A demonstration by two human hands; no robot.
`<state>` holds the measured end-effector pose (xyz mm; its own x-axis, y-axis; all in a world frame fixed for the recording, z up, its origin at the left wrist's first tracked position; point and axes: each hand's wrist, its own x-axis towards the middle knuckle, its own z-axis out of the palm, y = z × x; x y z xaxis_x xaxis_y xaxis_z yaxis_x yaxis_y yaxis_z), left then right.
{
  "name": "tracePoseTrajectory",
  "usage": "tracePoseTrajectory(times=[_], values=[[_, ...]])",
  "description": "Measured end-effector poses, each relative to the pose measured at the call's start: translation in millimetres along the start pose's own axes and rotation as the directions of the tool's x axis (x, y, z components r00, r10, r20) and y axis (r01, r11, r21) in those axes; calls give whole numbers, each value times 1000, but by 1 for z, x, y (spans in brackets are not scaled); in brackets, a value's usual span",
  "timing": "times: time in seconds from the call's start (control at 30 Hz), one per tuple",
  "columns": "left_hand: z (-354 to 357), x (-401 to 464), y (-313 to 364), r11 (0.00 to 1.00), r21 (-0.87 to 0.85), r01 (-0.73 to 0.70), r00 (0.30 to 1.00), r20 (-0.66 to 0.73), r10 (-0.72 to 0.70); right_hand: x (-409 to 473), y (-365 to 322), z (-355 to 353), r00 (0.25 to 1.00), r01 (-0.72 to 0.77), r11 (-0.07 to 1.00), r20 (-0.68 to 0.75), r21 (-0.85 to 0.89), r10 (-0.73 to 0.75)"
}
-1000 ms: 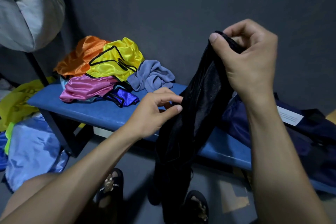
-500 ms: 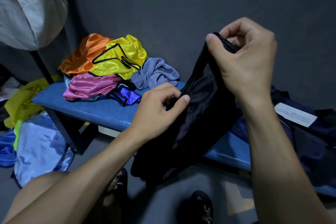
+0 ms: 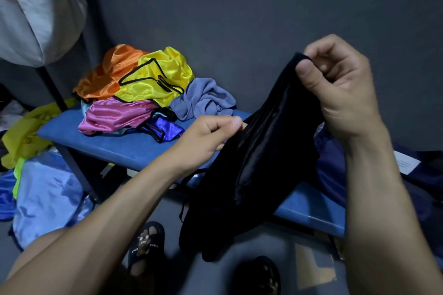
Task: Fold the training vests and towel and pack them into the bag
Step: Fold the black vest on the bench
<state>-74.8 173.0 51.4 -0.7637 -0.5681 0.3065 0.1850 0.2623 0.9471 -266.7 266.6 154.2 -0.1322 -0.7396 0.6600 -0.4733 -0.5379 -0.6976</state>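
A black satin vest [image 3: 254, 165] hangs in front of the blue bench [image 3: 124, 148]. My right hand [image 3: 340, 88] pinches its top edge, raised on the right. My left hand [image 3: 206, 136] pinches its left edge lower down. The lower part droops past the bench's front edge towards the floor. On the bench's left end lies a heap: an orange vest [image 3: 105, 74], a yellow vest with black trim [image 3: 163, 76], a pink vest [image 3: 115, 115], a deep blue vest [image 3: 165, 127] and a grey-blue towel [image 3: 203, 98]. A dark navy bag [image 3: 335, 175] lies on the bench behind my right forearm.
A grey wall stands close behind the bench. A pale cloth sack [image 3: 38, 12] hangs at the top left. On the floor at the left lie a light blue vest [image 3: 48, 196] and a yellow-green cloth [image 3: 26, 132]. Two feet in dark slides [image 3: 146, 246] stand below.
My right hand has moved a little to the right and turned, thumb now facing me. The black vest has shifted right and stretched between my hands.
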Motion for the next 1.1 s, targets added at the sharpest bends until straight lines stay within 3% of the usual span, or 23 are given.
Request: tracePoseTrajectory(times=[0.13,0.3,0.5,0.63,0.73,0.83,1.1], values=[[-6,11,-15,956,282,-85,983,-134,127,-4,8,-13,992,-66,994,114,86,56],[-7,17,-16,908,386,-162,980,-47,195,-4,17,-20,990,-121,981,91,153,108],[-3,22,-12,919,370,-135,991,54,124,-4,22,-22,990,-137,965,50,225,129],[1,24,-13,930,337,-148,984,147,103,-1,28,-18,987,-133,979,-68,154,145],[8,28,-19,905,382,-188,981,29,192,3,32,-14,985,-131,989,-106,74,138],[11,32,-19,936,305,-176,978,-54,201,5,34,-15,987,-133,990,-90,38,136],[8,31,-20,929,333,-162,976,-85,200,8,37,-14,989,-123,992,-80,14,124]])
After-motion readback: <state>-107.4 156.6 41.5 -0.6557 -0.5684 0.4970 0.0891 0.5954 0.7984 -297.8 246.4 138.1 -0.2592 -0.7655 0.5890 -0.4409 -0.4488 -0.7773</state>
